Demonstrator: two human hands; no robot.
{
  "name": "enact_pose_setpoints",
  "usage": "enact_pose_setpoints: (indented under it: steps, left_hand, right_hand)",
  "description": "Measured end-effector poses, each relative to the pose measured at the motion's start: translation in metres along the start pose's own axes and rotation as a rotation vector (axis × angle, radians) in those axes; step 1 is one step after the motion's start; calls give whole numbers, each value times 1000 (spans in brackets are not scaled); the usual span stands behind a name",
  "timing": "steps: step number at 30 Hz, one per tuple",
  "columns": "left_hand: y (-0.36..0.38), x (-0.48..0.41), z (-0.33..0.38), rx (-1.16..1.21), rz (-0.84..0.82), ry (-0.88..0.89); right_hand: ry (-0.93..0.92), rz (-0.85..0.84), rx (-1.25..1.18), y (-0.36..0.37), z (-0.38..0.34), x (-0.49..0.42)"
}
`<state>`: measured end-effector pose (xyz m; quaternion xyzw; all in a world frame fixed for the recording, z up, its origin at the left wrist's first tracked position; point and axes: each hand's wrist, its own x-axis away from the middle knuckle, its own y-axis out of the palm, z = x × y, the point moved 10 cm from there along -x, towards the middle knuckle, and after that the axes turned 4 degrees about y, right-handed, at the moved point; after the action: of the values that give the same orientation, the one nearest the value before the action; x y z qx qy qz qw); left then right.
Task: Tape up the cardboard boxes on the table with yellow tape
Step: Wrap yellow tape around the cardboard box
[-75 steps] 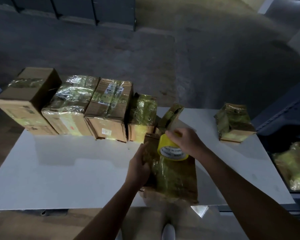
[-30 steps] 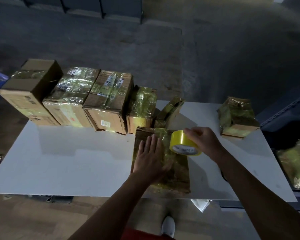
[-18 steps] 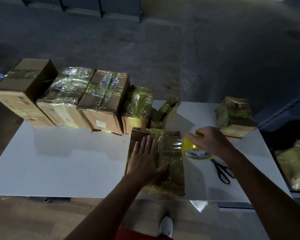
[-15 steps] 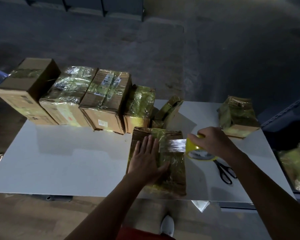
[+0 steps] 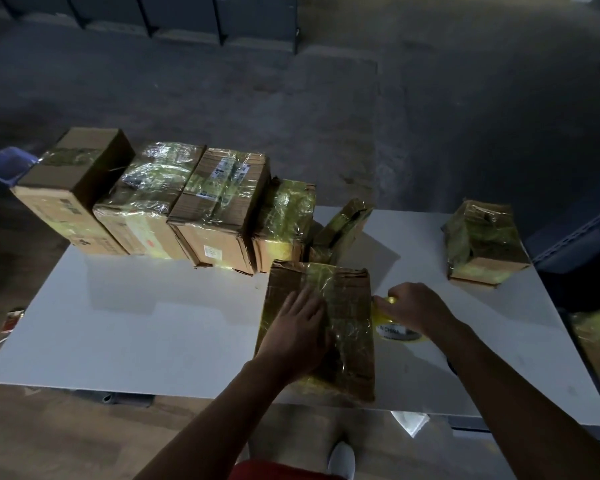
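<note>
The left hand [image 5: 297, 329] lies flat, fingers spread and pressing on the flat cardboard box [image 5: 321, 327] at the near edge of the white table [image 5: 153, 327]. The right hand [image 5: 414, 306] is curled around the yellow tape roll [image 5: 394, 329], fingers closed on it, the roll resting just beside the box's right edge. So the box lies to the left of the tape, its long axis running away from the person, and the next strip would likely cross its short width from right to left. The box looks soft and creased, already sheathed in glossy, crinkled yellow film that catches the light. Behind it stands a row of taped boxes [image 5: 174, 206], blocky and shiny-topped; another small wrapped box [image 5: 482, 244] sits well apart at far right.
</note>
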<state>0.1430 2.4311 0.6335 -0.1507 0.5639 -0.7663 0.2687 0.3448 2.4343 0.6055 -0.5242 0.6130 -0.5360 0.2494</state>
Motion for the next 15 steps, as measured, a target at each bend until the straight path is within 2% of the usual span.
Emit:
enact_pose_setpoints:
  steps: [2, 3, 6, 9, 12, 15]
  left_hand:
    - [-11, 7, 16, -39, 112, 124]
    - [-11, 8, 19, -45, 110, 122]
    - [0, -4, 25, -87, -78, -31]
    - [8, -23, 41, -109, -188, -231]
    - [19, -37, 58, -189, -298, -308]
    - [19, -48, 57, -245, -328, -353]
  right_hand:
    - [6, -1, -8, 2, -2, 0]
    - [7, -1, -3, 3, -2, 0]
    - [25, -1, 6, 3, -2, 0]
    - [30, -9, -12, 4, -2, 0]
    - [43, -22, -28, 5, 0, 2]
    - [35, -13, -16, 6, 0, 2]
